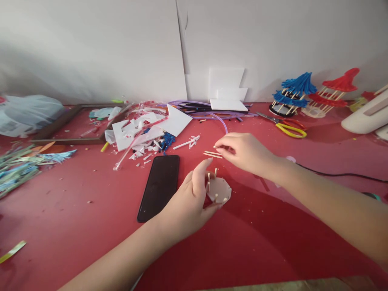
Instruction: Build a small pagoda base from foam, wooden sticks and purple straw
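Note:
A small pale board [220,190] with cut corners and several short wooden pegs standing up from it is gripped at its left side by my left hand [194,194]. The thumb points up and away from the board while the other fingers wrap its edge, partly hidden. Beyond the board, my right hand [242,151] is closed in a pinch, and a small pale stick end [215,146] shows at its fingertips. Two thin wooden sticks [213,154] lie on the table just under those fingers.
A black phone [159,188] lies left of my left hand. Behind it are white scraps [145,131] and purple strips [218,117]. Scissors [291,126], a blue-roofed model [292,95] and a red-roofed model [333,93] stand back right. A brown frame [69,141] lies left.

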